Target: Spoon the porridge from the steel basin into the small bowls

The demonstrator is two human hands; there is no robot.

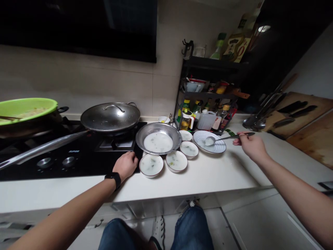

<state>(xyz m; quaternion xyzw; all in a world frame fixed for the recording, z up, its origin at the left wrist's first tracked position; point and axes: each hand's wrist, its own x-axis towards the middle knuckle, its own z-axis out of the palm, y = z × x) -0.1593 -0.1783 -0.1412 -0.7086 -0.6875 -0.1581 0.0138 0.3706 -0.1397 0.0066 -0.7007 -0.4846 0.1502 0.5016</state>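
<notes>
My left hand [125, 166] rests loosely curled at the edge of the black gas hob [52, 166], holding nothing, close to a wide steel bowl [166, 129] of milky liquid. My right hand [249, 146] grips a metal spoon [226, 138], whose bowl lies in a blue-and-white striped plate [217, 149]. Several small white bowls [151, 174] stand between these, holding milky liquid with green bits.
A lidded wok [110, 117] and a green basin on a dark pot [26, 109] sit on the hob. A black rack of bottles [205, 92] stands behind the white counter [197, 180]. Knives lie on a wooden board [293, 114] at the right.
</notes>
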